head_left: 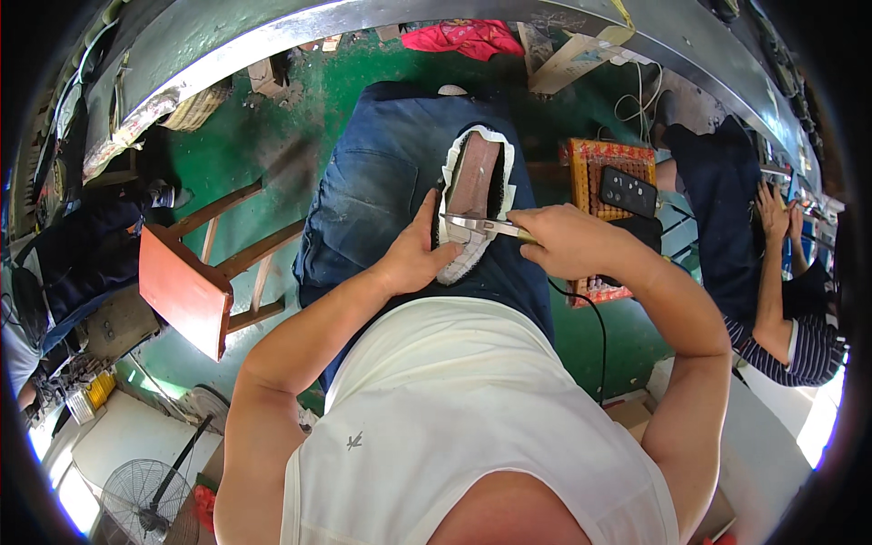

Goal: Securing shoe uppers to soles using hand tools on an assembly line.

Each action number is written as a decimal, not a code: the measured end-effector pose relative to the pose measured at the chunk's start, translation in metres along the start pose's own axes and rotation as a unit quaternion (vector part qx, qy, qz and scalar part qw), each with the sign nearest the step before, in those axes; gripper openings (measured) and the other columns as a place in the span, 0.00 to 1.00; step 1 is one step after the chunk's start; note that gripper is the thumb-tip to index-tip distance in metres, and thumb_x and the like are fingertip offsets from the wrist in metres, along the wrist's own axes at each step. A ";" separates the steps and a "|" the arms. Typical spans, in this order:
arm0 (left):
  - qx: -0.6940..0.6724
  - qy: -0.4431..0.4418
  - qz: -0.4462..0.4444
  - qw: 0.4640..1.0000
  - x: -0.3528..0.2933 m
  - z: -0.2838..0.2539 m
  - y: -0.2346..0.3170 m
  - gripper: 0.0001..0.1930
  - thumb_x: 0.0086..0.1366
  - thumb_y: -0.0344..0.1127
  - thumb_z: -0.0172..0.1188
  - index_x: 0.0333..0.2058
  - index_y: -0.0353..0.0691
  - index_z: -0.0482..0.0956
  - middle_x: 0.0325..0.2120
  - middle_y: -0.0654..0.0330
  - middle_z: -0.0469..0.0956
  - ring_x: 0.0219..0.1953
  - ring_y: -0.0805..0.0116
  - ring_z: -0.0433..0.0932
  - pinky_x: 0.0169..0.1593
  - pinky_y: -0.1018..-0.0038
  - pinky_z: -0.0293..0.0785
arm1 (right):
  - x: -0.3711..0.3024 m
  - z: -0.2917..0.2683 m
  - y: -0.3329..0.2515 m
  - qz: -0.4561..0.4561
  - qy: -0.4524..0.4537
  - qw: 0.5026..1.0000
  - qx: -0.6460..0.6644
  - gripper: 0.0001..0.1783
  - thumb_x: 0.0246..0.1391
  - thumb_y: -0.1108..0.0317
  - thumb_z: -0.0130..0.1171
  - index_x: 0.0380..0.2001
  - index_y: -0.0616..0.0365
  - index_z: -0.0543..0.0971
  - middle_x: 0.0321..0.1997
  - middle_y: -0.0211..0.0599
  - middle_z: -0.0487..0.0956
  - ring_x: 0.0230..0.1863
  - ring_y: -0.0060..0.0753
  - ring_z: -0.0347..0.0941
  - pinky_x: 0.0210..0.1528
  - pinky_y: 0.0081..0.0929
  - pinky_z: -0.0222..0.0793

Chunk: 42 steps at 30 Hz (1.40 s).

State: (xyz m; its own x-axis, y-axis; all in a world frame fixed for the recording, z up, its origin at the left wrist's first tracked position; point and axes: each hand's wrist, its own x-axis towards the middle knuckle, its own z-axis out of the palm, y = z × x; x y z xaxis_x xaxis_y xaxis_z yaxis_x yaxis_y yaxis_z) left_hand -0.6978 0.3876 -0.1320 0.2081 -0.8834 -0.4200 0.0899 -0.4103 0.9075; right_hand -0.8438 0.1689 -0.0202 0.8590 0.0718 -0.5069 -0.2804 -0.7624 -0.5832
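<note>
A shoe upper [473,182] lies sole-side up on my lap, over my blue jeans. Its ragged white edge is folded in around a brown insole, with black lining between. My left hand [411,252] grips its near left side, thumb across the near end and fingers along the edge. In my right hand [569,240] is a pair of metal pliers [490,226], handles inside my closed fingers. The pliers' head reaches left across the upper, close to my left hand. Whether the jaws pinch the white edge cannot be made out.
A red stool [186,291] lies tipped at left. To the right, a beaded seat [590,173] carries a black phone [629,191]. Another person's hands [774,211] work at far right. A metal bench edge [363,32] curves across the front; a fan [145,500] stands lower left.
</note>
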 end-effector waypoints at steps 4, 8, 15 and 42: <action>-0.100 -0.021 -0.008 0.995 0.003 0.002 0.008 0.47 0.67 0.32 0.56 0.73 0.27 0.31 0.69 0.45 0.59 0.70 0.63 0.59 0.70 0.73 0.53 | 0.022 -0.043 -0.026 0.099 -0.198 0.972 -0.076 0.19 0.59 0.64 0.57 0.45 0.73 0.77 0.35 0.61 0.80 0.42 0.64 0.78 0.47 0.51 0.73; -0.396 -0.020 -0.020 0.918 0.007 0.003 0.020 0.39 0.76 0.52 0.42 0.74 0.33 0.41 0.69 0.49 0.59 0.70 0.61 0.61 0.71 0.69 0.55 | 0.037 -0.052 -0.033 0.085 -0.236 0.961 -0.120 0.18 0.60 0.61 0.57 0.35 0.70 0.80 0.34 0.61 0.81 0.42 0.63 0.79 0.46 0.52 0.73; -0.403 0.235 -0.160 0.870 0.041 0.007 0.000 0.36 0.78 0.59 0.32 0.68 0.35 0.64 0.62 0.50 0.72 0.63 0.60 0.71 0.67 0.69 0.63 | 0.047 0.047 0.012 0.007 0.033 0.999 0.016 0.14 0.58 0.60 0.60 0.34 0.63 0.77 0.29 0.57 0.81 0.35 0.63 0.78 0.41 0.54 0.73; 0.424 0.000 0.029 0.905 0.039 -0.025 0.040 0.29 0.75 0.40 0.47 0.71 0.47 0.56 0.63 0.31 0.64 0.55 0.32 0.74 0.57 0.52 0.75 | 0.077 0.039 0.056 0.055 0.183 0.979 0.067 0.23 0.70 0.55 0.47 0.37 0.69 0.74 0.36 0.63 0.80 0.41 0.68 0.76 0.45 0.56 0.69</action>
State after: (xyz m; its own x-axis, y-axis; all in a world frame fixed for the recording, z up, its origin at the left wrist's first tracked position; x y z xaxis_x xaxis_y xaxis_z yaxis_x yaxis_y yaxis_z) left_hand -0.6619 0.3423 -0.1124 0.1880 -0.9091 -0.3717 -0.7019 -0.3891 0.5967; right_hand -0.8098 0.1568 -0.1165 0.9094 -0.2606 -0.3242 -0.4130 -0.6588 -0.6288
